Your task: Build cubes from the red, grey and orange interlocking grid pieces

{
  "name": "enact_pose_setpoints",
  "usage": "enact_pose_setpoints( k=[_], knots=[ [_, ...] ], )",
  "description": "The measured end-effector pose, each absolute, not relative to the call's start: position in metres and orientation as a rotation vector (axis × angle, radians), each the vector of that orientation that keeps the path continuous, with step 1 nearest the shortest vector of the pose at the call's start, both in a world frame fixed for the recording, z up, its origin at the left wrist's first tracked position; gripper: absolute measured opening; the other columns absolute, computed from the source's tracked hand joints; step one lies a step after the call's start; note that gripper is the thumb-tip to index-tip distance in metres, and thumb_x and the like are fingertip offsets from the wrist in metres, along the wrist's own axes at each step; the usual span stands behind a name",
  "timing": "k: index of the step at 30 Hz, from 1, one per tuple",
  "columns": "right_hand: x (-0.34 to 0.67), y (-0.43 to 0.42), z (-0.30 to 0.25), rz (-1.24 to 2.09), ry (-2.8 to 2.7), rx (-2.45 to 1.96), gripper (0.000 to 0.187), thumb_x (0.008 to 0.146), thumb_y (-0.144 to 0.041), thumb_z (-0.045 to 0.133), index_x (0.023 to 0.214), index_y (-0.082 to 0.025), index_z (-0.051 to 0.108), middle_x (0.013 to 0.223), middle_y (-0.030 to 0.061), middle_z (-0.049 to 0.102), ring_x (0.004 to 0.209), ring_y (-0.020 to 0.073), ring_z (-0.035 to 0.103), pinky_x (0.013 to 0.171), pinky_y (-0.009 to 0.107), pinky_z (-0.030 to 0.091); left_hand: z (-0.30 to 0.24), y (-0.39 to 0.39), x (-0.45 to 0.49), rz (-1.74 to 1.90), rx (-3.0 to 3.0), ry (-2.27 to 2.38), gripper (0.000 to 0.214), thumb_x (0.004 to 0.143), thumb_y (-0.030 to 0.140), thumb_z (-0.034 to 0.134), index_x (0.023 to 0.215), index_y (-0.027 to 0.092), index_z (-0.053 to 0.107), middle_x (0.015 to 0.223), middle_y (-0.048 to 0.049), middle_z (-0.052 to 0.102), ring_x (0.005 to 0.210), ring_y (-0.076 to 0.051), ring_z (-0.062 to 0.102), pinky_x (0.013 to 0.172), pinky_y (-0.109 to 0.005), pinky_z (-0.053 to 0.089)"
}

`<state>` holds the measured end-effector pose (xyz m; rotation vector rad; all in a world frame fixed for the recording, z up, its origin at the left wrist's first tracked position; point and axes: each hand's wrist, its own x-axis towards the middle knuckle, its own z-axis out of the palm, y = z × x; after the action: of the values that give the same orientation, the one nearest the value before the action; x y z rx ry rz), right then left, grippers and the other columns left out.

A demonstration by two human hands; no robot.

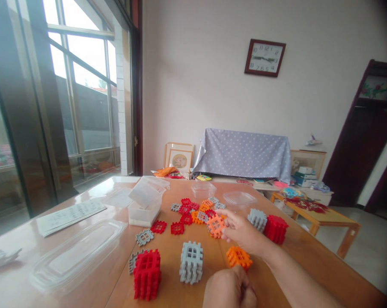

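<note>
My right hand reaches over the middle of the table, pinching an orange square interlocking block with a window-like grid between thumb and fingers. Near the front edge my left hand is closed with its fingers curled under; whatever it may hold is hidden. Just beyond that hand lies a small orange stack of blocks; whether they touch I cannot tell. Left of it stand a grey stack and a red stack. Loose red, grey and orange blocks lie scattered beyond.
At right stand another grey stack and a red stack. Leftward are a clear plastic box, a large clear lid and a paper booklet. Small clear containers sit at the far edge. A low wooden table stands beyond.
</note>
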<state>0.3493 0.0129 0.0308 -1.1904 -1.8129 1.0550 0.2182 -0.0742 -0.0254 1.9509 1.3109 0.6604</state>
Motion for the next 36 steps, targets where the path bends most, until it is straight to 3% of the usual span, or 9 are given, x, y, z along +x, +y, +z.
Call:
enact_pose_setpoints(
  k=[3,7,15,18,21,26,30,33,36],
  knots=[
    [0.368,-0.015,0.040,1.113,-1.707,-1.265,0.057,0.079,-0.030,0.058,0.135,-0.021,0.052,0.082,0.0004,0.064,0.076,0.0175,0.064,0.068,0.030,0.051,-0.028,-0.072,0.219,0.885,1.775,1.147,0.011,0.080,0.029,0.056,0.074,0.021,0.061,0.063,0.0000,0.057,0.058,-0.014,0.047,0.056,-0.024,0.032],
    [0.391,-0.040,0.042,1.140,-1.608,-1.270,0.055,0.081,-0.040,0.061,0.132,-0.020,0.055,0.083,0.0026,0.066,0.071,0.0176,0.063,0.067,0.031,0.051,-0.031,-0.068,0.222,1.073,1.468,0.896,0.022,0.085,0.034,0.058,0.073,0.021,0.047,0.060,0.0050,0.045,0.055,-0.009,0.038,0.054,-0.021,0.029],
    [0.411,-0.050,0.033,1.290,-1.674,-1.138,0.044,0.084,-0.033,0.060,0.127,-0.020,0.063,0.092,0.0031,0.067,0.062,0.0106,0.055,0.061,0.027,0.046,-0.025,-0.066,0.226,1.049,1.099,0.781,0.044,0.085,0.063,0.057,0.090,0.021,0.044,0.067,0.0050,0.058,0.041,-0.005,0.041,0.043,-0.019,0.026],
    [0.408,-0.052,0.033,1.193,-1.771,-1.137,0.054,0.084,-0.038,0.064,0.134,-0.021,0.057,0.107,0.0065,0.067,0.088,0.0189,0.064,0.082,0.035,0.052,-0.020,-0.065,0.223,1.042,1.076,0.789,0.046,0.083,0.064,0.059,0.088,0.020,0.045,0.068,0.0024,0.062,0.042,-0.006,0.048,0.044,-0.019,0.028],
    [0.404,-0.058,0.037,0.925,-1.930,-1.191,0.071,0.075,-0.039,0.077,0.140,-0.026,0.051,0.129,0.0082,0.059,0.121,0.0278,0.054,0.104,0.041,0.045,-0.016,-0.065,0.220,1.067,1.067,0.779,0.045,0.083,0.062,0.062,0.086,0.020,0.045,0.065,0.0028,0.061,0.043,-0.007,0.047,0.045,-0.019,0.029],
    [0.396,-0.066,0.044,0.656,-2.098,-1.302,0.069,0.073,-0.036,0.077,0.138,-0.031,0.054,0.134,0.0066,0.055,0.121,0.0280,0.055,0.106,0.038,0.044,-0.010,-0.067,0.217,1.082,1.075,0.745,0.046,0.080,0.061,0.067,0.082,0.018,0.052,0.057,0.0072,0.050,0.043,-0.004,0.036,0.047,-0.020,0.027],
    [0.398,-0.062,0.041,0.631,-2.101,-1.337,0.065,0.076,-0.040,0.074,0.138,-0.029,0.057,0.130,0.0082,0.061,0.117,0.0290,0.059,0.103,0.039,0.046,-0.010,-0.068,0.215,1.049,1.141,0.801,0.050,0.084,0.065,0.060,0.078,0.016,0.057,0.055,0.0056,0.049,0.047,-0.006,0.039,0.051,-0.021,0.029],
    [0.410,-0.054,0.033,0.631,-2.034,-1.363,0.066,0.075,-0.029,0.070,0.139,-0.028,0.055,0.137,0.0082,0.059,0.126,0.0300,0.055,0.109,0.043,0.042,-0.012,-0.068,0.213,1.077,1.088,0.865,0.050,0.089,0.063,0.053,0.092,0.014,0.062,0.074,-0.0017,0.064,0.059,-0.010,0.052,0.056,-0.022,0.036],
    [0.424,-0.044,0.021,0.661,-2.001,-1.411,0.066,0.074,-0.024,0.067,0.139,-0.027,0.054,0.141,0.0082,0.058,0.131,0.0289,0.051,0.113,0.046,0.038,-0.015,-0.068,0.210,1.112,1.044,0.972,0.044,0.092,0.053,0.051,0.115,0.017,0.060,0.110,-0.0089,0.068,0.092,-0.018,0.063,0.071,-0.024,0.044]
  ],
)
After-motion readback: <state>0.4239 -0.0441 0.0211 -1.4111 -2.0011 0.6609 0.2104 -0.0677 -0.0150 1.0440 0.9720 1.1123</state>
